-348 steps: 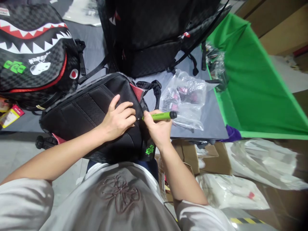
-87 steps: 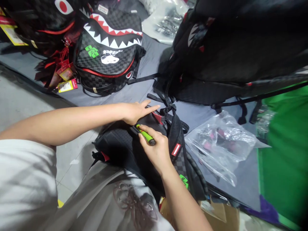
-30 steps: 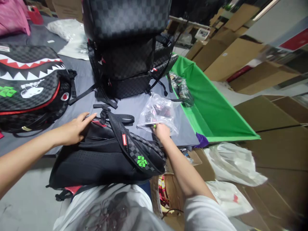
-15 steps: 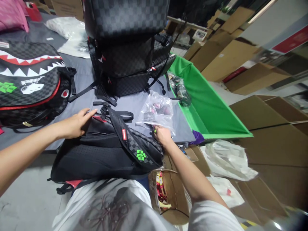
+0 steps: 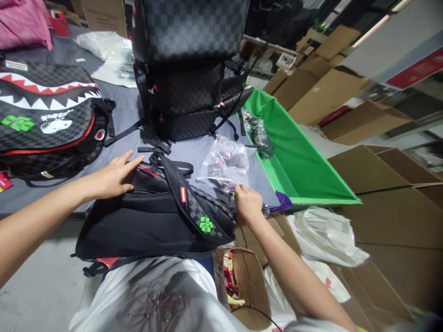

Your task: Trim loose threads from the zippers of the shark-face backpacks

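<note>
The left arm comes in from the side with its forearm slanting inward, and the left hand (image 5: 116,177) lies palm down with the fingers spread, index finger stretched out and thumb set lower; it rests on the upper edge of the black backpack (image 5: 138,228) and grips nothing that can be seen. The right arm slants up from below, and the right hand (image 5: 248,203) is curled into a fist, knuckles up, around one slim green tool (image 5: 232,192), only a short part of which shows, pointing leftward.

That backpack lies on its side across the near edge of the tabletop (image 5: 199,159), between the two arms, partly overhanging toward the person's lap. One strap (image 5: 194,210) crosses its right part, bearing one red label (image 5: 183,194) and one cluster of three green banknote prints (image 5: 206,225).

Two more checkered backpacks are on the tabletop: one shark-mouth backpack (image 5: 44,110) by the near edge on the left, and one tall backpack (image 5: 187,87) standing farther back. Just beyond the green tool lies one clear plastic bag (image 5: 226,157); its contents are too blurred to count. One green bin (image 5: 304,161) stands along the right edge, and one purple cloth (image 5: 284,201) hangs at the near right corner.
</note>
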`<state>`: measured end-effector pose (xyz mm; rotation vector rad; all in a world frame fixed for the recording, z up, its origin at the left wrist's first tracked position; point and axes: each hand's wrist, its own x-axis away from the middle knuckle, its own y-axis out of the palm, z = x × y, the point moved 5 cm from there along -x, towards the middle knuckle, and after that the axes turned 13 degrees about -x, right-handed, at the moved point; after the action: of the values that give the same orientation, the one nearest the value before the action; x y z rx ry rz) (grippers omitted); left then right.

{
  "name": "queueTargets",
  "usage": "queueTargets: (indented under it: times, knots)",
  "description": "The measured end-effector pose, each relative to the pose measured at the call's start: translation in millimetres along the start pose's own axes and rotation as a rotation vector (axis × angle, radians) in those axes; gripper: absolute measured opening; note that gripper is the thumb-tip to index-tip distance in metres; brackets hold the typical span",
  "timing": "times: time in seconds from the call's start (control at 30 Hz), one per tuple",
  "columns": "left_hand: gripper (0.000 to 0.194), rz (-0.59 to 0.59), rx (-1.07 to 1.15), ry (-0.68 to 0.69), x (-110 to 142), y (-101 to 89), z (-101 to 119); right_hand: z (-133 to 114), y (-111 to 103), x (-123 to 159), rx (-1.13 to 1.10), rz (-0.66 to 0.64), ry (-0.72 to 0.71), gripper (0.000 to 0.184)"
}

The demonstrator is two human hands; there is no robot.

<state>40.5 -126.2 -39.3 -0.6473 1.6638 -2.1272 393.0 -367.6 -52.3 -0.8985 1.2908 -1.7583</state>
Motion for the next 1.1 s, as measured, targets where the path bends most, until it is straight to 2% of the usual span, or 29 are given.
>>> queueTargets:
  times: [0.07,0.1,0.13,0.17,0.2,0.27,0.3,0.33,0.37,0.43,0.5,0.57,0.63,0.7,0.77,0.83,0.9,0.93,1.0,1.03,1.1]
  knots:
    - [0.068,0.294,0.074,0.022,9,-21.8,22,-15,-27,21,-0.025,0.229,-0.168,0.030]
    - [0.059,0.407,0.156,0.029,15,-31.3,36,-30,-43,33,-0.055,0.385,-0.299,0.030]
    - [0.051,0.456,0.278,0.025,19,-37.2,51,-46,-60,47,-0.095,0.541,-0.440,0.031]
    - [0.046,0.426,0.439,0.015,20,-38.4,65,-64,-74,59,-0.142,0.667,-0.574,0.033]
    - [0.044,0.325,0.614,0.010,20,-35.2,80,-80,-86,69,-0.190,0.741,-0.687,0.034]
    - [0.041,0.047,0.887,0.027,20,-23.0,105,-110,-103,80,-0.273,0.766,-0.863,0.037]
    - [0.036,-0.038,0.945,0.039,21,-18.4,112,-122,-108,81,-0.304,0.743,-0.921,0.039]
    - [0.029,-0.051,0.939,0.045,23,-16.3,114,-130,-111,80,-0.342,0.710,-0.948,0.041]
    - [0.021,0.008,0.876,0.037,26,-16.7,110,-134,-114,76,-0.396,0.675,-0.944,0.043]
    - [0.008,0.243,0.672,-0.006,36,-22.2,96,-137,-117,65,-0.572,0.600,-0.868,0.046]
    - [0.006,0.426,0.485,-0.002,48,-25.1,88,-141,-120,55,-0.780,0.518,-0.799,0.042]
    - [0.005,0.538,0.376,0.069,59,-23.1,88,-155,-125,51,-0.901,0.425,-0.824,0.032]
    - [0.005,0.642,0.298,0.166,70,-18.9,91,-174,-132,52,-0.898,0.335,-0.891,0.024]
    - [0.007,0.746,0.250,0.207,83,-13.5,87,-187,-138,51,-0.838,0.278,-0.906,0.029]
    - [0.025,0.821,0.217,0.107,95,-5.8,69,-192,-143,43,-0.814,0.290,-0.850,0.033]
    - [0.054,0.821,0.189,-0.137,106,7.4,40,-192,-144,31,-0.860,0.322,-0.773,0.033]
    - [0.075,0.669,0.210,-0.358,111,30.0,14,-196,-141,19,-0.947,0.319,-0.740,0.031]
    - [0.079,0.564,0.253,-0.412,112,43.7,5,-200,-138,13,-0.976,0.286,-0.739,0.032]
    - [0.076,0.414,0.348,-0.423,111,68.2,-3,-214,-130,5,-0.944,0.160,-0.736,0.032]
    - [0.072,0.404,0.372,-0.411,112,76.3,-3,-223,-125,2,-0.867,0.069,-0.725,0.032]
    - [0.068,0.480,0.361,-0.401,114,84.5,-2,-240,-115,-3,-0.637,-0.139,-0.690,0.028]
